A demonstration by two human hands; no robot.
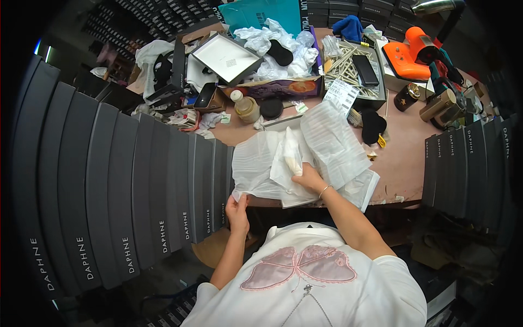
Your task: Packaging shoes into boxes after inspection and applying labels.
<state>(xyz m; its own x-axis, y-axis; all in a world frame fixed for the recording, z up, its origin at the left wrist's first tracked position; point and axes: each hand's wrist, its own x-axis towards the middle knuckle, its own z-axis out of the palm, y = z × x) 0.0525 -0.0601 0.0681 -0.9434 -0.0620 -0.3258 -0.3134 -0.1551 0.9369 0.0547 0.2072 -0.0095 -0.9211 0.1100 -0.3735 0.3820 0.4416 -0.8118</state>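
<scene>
The person sat at a pinkish-brown table (406, 158) and worked with white tissue paper (261, 166) that lay spread over the near edge of it. The left hand (237, 210) was low, just under the table edge, and its fingers were pinched on the bottom left corner of the paper. The right hand (308, 179) lay flat on top of the paper with the fingers bent a little, pressing it down near the middle. A thin bracelet (325, 191) was on that wrist. Just above the right hand a pale, rolled-up lump (291, 152) stuck up from the paper; I could not tell what it was. A see-through plastic bag (332, 141) lay partly over the paper on the right side. Farther back on the table stood a small bottle (246, 107) with a white cap, and a round black lid (271, 108) lay just beside it. An open white box (226, 57) sat behind them, near a heap of crumpled white paper (283, 52). An orange tool (414, 52) lay at the far right. On the left a long row of dark grey boxes (120, 191) stood on end, side by side. More dark boxes (468, 158) stood at the right of the table.
</scene>
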